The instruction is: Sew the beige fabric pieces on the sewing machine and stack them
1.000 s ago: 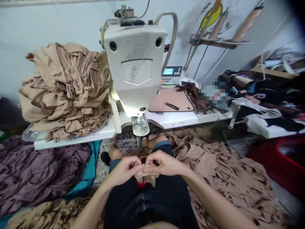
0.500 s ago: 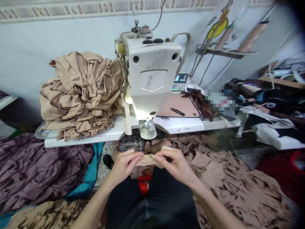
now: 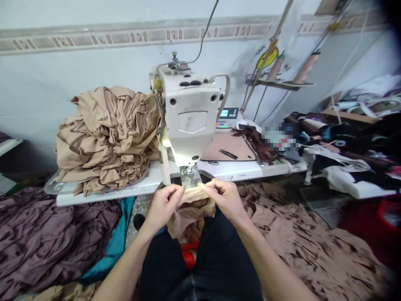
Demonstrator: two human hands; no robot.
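A tan fabric piece point(image 3: 191, 209) is stretched between my two hands, just in front of the sewing machine point(image 3: 191, 108). My left hand point(image 3: 165, 205) pinches its upper left edge, thumb against fingers. At the upper right edge, my right hand point(image 3: 224, 200) grips it the same way. The rest of the cloth hangs in folds over my lap. Right behind the top edge is the machine's shiny metal plate point(image 3: 190, 177), under the lit needle area. Whether the cloth touches the plate I cannot tell.
A heap of tan fabric point(image 3: 106, 138) sits on the table's left side. Thread snips point(image 3: 228, 154) lie on a pink mat point(image 3: 216, 144) at right. Purple cloth point(image 3: 59, 234) and more tan pieces point(image 3: 300, 238) are piled low on either side. Thread cones point(image 3: 307, 69) stand at back right.
Both hands have moved up and forward with the tan fabric, closer to the machine's plate. More of the cloth now shows hanging below them. The camera view has tilted up.
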